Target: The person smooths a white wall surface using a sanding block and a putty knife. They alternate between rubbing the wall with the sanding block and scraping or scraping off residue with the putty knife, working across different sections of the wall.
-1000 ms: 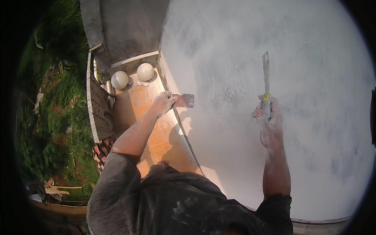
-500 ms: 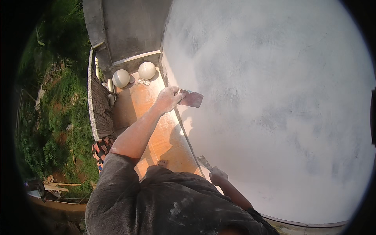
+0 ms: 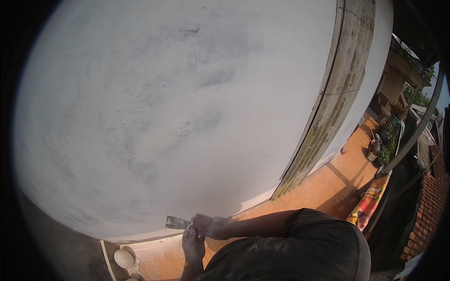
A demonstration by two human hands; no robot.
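My two hands meet low in the middle, close to the foot of a white, patchily coated wall. A putty knife with a smeared flat blade points left from them. My right hand, its arm reaching in from the right, is closed around the handle end. Just below, my left hand has its fingers pinched up against the right hand. What the left fingers hold cannot be made out, as the hands overlap. The blade is apart from my left fingers.
A rough concrete pillar stands out from the wall on the right. Orange floor tiles run along the wall. White round balls lie at the lower left. Potted plants and a colourful cloth edge the walkway.
The view has swung right along the wall. My hands, far apart before with brown sandpaper in the left and the putty knife in the right, have come together.
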